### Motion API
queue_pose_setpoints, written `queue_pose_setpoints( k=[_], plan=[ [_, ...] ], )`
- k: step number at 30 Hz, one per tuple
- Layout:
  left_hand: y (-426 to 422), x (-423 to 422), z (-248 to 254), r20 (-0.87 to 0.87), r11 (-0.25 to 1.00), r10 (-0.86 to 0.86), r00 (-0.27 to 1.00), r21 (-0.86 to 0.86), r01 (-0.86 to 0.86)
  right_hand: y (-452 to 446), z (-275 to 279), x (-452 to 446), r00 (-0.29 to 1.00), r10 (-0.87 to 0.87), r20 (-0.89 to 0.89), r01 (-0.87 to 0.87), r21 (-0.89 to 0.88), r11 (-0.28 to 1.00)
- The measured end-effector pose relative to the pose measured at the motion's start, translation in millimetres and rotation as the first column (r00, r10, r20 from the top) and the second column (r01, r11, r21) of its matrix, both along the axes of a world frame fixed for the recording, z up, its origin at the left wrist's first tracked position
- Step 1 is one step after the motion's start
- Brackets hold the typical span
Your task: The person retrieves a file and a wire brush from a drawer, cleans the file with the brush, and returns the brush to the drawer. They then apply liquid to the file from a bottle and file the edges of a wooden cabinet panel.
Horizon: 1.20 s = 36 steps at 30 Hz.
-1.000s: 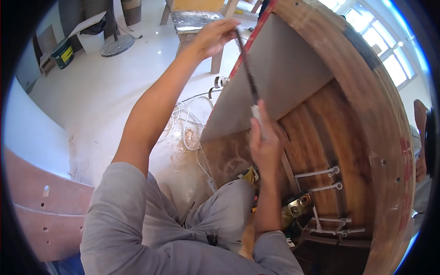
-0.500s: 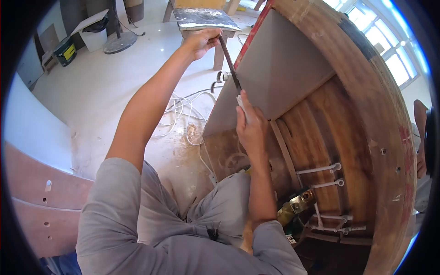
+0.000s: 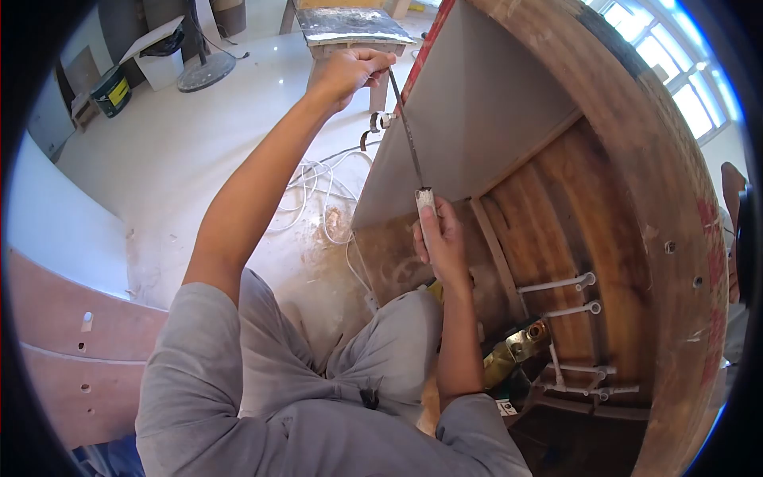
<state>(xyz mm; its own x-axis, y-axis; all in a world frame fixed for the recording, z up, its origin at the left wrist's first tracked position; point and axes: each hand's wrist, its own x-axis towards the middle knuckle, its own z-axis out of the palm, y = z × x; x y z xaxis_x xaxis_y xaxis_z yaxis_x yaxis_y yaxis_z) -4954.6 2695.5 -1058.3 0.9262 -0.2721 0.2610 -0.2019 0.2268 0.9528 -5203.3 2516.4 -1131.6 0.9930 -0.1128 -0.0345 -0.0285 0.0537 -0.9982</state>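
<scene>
A long, thin dark file (image 3: 410, 139) with a pale, worn handle slants across the middle of the view. My left hand (image 3: 350, 78) pinches its far tip between thumb and fingers. Lower down, my right hand (image 3: 443, 238) is wrapped round the handle, the thumb lying along it. Right behind the blade is a grey panel (image 3: 493, 119) with a red edge, set in a curved wooden structure (image 3: 636, 151). Whether the blade touches that edge, I cannot tell.
White pipe fittings (image 3: 556, 284) and a brass-coloured part (image 3: 520, 346) sit inside the wooden structure. A white cable (image 3: 306, 191) lies coiled on the floor. A wooden stool (image 3: 358, 32) stands ahead, and pinkish boards (image 3: 87, 342) with holes are at left.
My right hand has drawn back and down with the handle, and more of the blade's narrow side shows. My left hand has shifted slightly right, still at the tip.
</scene>
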Motion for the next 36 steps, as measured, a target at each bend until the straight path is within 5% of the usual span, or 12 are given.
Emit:
queue_pose_setpoints(
  k=[17, 20, 27, 34, 36],
  plan=[
    [-4, 21, -25, 0.034, 0.987, 0.146, 0.989, 0.055, -0.148, 18, -5, 9, 0.986, -0.168, 0.010, 0.164, -0.278, 0.946],
    [2, 57, -29, -0.051, 0.978, 0.196, 0.979, 0.086, -0.191, 16, -14, 49, 0.998, -0.052, 0.040, 0.062, -0.346, 0.936],
    [-7, 2, 2, 0.042, 0.988, 0.126, 0.991, 0.087, -0.129, 15, 3, 1, 0.990, -0.134, 0.036, 0.139, -0.263, 0.955],
    [-2, 40, -28, 0.004, 0.973, 0.184, 0.983, 0.143, -0.183, 13, -67, 56, 0.935, -0.100, 0.340, 0.238, -0.392, 0.889],
    [-3, 50, -29, -0.014, 0.968, 0.187, 0.982, 0.171, -0.182, 16, -58, 55, 0.956, -0.092, 0.279, 0.201, -0.390, 0.899]
  ],
)
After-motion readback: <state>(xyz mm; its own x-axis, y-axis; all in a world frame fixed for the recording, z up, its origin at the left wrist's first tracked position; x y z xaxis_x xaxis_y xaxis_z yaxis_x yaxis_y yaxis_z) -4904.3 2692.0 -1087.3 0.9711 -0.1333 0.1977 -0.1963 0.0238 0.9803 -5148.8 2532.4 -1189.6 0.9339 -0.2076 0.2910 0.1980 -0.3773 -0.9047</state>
